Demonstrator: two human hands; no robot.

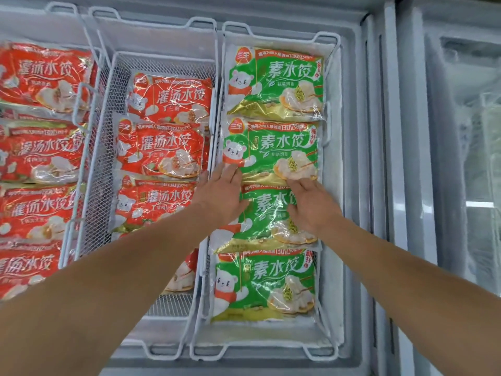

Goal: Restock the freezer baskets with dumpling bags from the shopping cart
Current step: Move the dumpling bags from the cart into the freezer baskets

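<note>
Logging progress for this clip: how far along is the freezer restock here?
Done: the right basket shows four green bags in a row. In hand: the left hand and right hand press flat on the third green bag, settling it. Left: the middle basket sits lower, its red bags leaving mesh exposed. The cart isn't visible.

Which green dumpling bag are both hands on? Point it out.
The third green bag from the far end of the right basket. The left hand and right hand both rest on it; the other three green bags lie untouched.
</note>
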